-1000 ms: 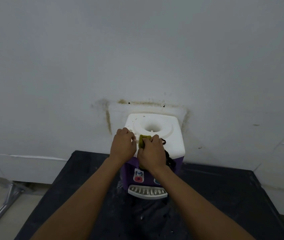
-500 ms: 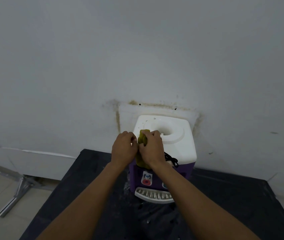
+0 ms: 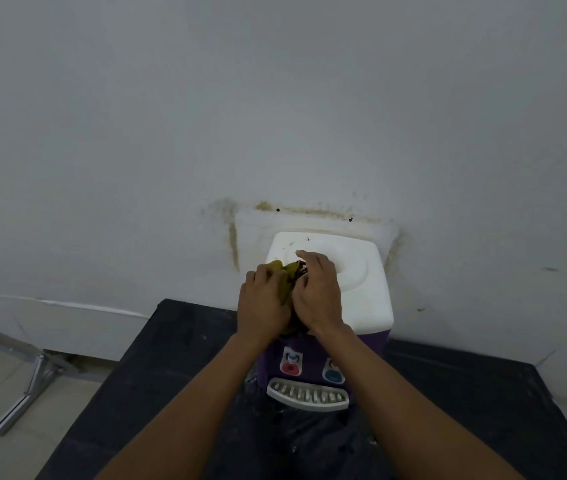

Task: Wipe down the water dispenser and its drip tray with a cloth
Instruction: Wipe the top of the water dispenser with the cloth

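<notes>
A small water dispenser (image 3: 361, 292) with a white top and purple front stands on a black table against the wall. Its white slotted drip tray (image 3: 308, 396) juts out below a red and a blue tap button. A yellow-green cloth (image 3: 283, 275) is bunched between my two hands over the top's front left edge. My left hand (image 3: 264, 299) grips the cloth from the left. My right hand (image 3: 316, 292) grips it from the right, its fingers reaching onto the white top near the round bottle opening. Most of the cloth is hidden by my hands.
The black table (image 3: 171, 358) carries the dispenser. A stained white wall (image 3: 275, 116) rises directly behind. A metal bracket (image 3: 29, 393) lies on the tiled floor at the left. Wet spots show on the table beside the drip tray.
Both hands with the cloth have shifted a little farther onto the white top, and the cloth is spread wider between them. The camera has moved slightly.
</notes>
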